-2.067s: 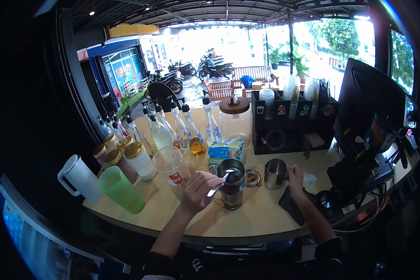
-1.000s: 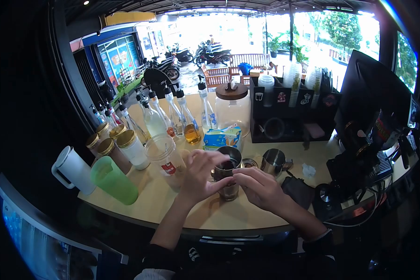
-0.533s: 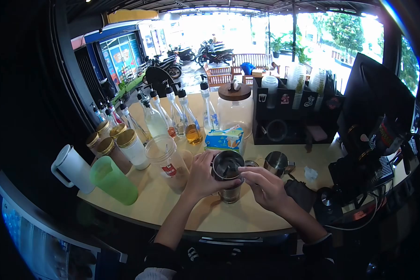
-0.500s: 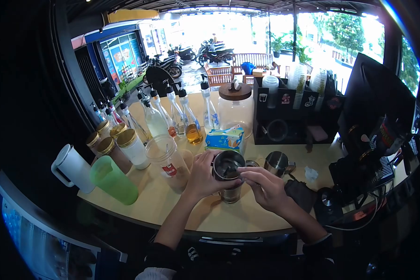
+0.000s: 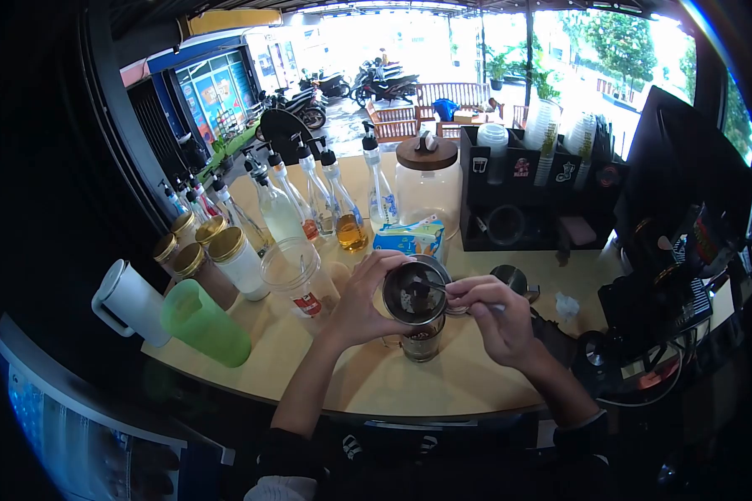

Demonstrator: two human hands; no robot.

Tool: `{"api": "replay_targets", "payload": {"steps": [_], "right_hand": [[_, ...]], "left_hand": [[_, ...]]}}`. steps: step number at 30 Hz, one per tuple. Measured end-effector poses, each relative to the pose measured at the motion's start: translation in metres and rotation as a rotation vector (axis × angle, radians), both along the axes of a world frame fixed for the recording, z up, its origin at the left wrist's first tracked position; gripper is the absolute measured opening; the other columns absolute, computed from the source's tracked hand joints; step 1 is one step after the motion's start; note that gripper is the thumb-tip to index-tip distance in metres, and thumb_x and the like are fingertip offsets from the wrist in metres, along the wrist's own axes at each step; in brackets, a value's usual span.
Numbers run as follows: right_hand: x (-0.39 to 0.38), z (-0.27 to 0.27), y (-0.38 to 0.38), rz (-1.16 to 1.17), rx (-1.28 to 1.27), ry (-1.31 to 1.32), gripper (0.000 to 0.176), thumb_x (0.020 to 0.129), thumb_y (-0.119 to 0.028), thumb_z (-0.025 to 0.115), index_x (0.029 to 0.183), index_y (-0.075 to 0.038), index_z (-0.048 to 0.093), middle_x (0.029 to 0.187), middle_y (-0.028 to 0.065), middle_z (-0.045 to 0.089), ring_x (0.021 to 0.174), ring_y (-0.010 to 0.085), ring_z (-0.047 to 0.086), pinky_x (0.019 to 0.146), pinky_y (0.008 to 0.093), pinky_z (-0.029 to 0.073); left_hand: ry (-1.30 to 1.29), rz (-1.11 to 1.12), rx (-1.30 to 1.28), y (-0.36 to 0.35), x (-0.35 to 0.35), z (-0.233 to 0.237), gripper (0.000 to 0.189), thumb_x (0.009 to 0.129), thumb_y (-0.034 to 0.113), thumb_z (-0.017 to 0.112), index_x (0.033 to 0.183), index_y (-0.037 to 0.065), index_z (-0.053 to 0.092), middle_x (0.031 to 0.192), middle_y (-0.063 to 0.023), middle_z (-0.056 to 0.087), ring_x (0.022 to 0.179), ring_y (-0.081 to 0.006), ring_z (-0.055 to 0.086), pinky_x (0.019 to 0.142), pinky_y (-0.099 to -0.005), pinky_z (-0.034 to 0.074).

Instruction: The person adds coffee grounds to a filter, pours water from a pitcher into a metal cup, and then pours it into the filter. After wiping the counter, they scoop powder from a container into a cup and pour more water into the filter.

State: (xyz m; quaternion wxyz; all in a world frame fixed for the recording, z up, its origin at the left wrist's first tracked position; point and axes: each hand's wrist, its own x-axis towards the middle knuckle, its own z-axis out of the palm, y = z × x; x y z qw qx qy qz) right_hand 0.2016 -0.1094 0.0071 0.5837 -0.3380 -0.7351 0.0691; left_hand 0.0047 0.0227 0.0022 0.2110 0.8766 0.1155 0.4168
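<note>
My left hand (image 5: 362, 299) is wrapped round a metal cup (image 5: 414, 290), which is tilted so that its inside faces me. Some dark and pale contents show at the cup's bottom. In my right hand (image 5: 500, 317) a thin spoon (image 5: 436, 285) is pinched, its far end inside the cup. Right below the cup, a glass mug (image 5: 422, 344) with dark contents stands on the counter. A second metal cup (image 5: 510, 279) stands beyond my right hand, partly hidden by it.
Left on the counter (image 5: 351, 380) are a clear plastic jug (image 5: 292, 271), a green pitcher (image 5: 206, 324), a white pitcher (image 5: 131, 301) and gold-lidded jars (image 5: 238, 261). Pump bottles (image 5: 347, 213), a glass jar (image 5: 426, 192) and a black cup rack (image 5: 539, 196) stand behind. Black equipment is right.
The metal cup is tipped further towards me, showing more of its inside. My right hand has moved slightly right and the spoon shows more clearly. The view has shifted a little.
</note>
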Motion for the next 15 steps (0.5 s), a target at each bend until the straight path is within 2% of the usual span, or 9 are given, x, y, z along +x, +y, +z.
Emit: {"api": "replay_targets", "payload": {"steps": [3,7,9,10,14,15], "right_hand": [[0.002,0.005,-0.001,0.133,-0.156,0.026,0.011,0.091,0.005,0.048,0.101,0.002,0.052,0.109,0.0163,0.063,0.094,0.0198,0.065,0.081,0.031,0.054],[0.009,0.015,-0.001,0.113,-0.198,0.081,0.011,0.094,0.004,0.044,0.103,0.003,0.052,0.11,0.0163,0.063,0.094,0.018,0.064,0.085,0.0312,0.053],[0.01,0.017,0.0,0.236,-0.308,0.179,0.015,0.097,0.001,0.04,0.105,0.004,0.051,0.112,0.0172,0.062,0.094,0.0168,0.063,0.088,0.0314,0.052],[0.011,0.013,0.003,0.259,-0.315,0.135,0.017,0.098,-0.002,0.037,0.107,0.005,0.051,0.111,0.0178,0.062,0.096,0.0171,0.063,0.088,0.0315,0.052],[0.016,0.022,0.002,0.17,-0.28,0.137,0.018,0.099,-0.002,0.037,0.107,0.005,0.051,0.109,0.0184,0.063,0.099,0.0165,0.063,0.088,0.0312,0.052],[0.018,0.022,0.003,0.205,-0.349,0.14,0.018,0.099,-0.003,0.037,0.107,0.005,0.051,0.109,0.0182,0.063,0.099,0.0166,0.063,0.088,0.0312,0.052]], "left_hand": [[0.041,-0.021,0.033,0.002,-0.002,0.006,0.082,0.052,0.024,0.089,0.123,0.011,0.051,0.118,-0.0077,0.052,0.113,-0.0275,0.052,0.098,-0.04,0.041],[0.088,-0.066,0.023,0.003,-0.004,0.012,0.082,0.052,0.019,0.089,0.124,0.013,0.051,0.12,-0.0078,0.048,0.114,-0.0277,0.051,0.099,-0.0394,0.042],[0.097,-0.084,0.024,0.004,-0.004,0.012,0.082,0.052,0.017,0.089,0.125,0.014,0.051,0.12,-0.0078,0.047,0.114,-0.0277,0.05,0.098,-0.0393,0.042],[0.098,-0.093,0.018,0.004,-0.004,0.012,0.082,0.052,0.017,0.089,0.125,0.014,0.051,0.12,-0.0078,0.047,0.115,-0.0276,0.05,0.099,-0.0395,0.043],[0.09,-0.11,0.019,0.003,-0.002,0.015,0.077,0.054,0.016,0.088,0.123,0.012,0.054,0.119,-0.0083,0.046,0.114,-0.0252,0.052,0.098,-0.037,0.045],[0.09,-0.11,0.019,0.004,-0.002,0.015,0.077,0.054,0.016,0.088,0.123,0.012,0.054,0.119,-0.0083,0.046,0.114,-0.0252,0.052,0.098,-0.037,0.045]]}}
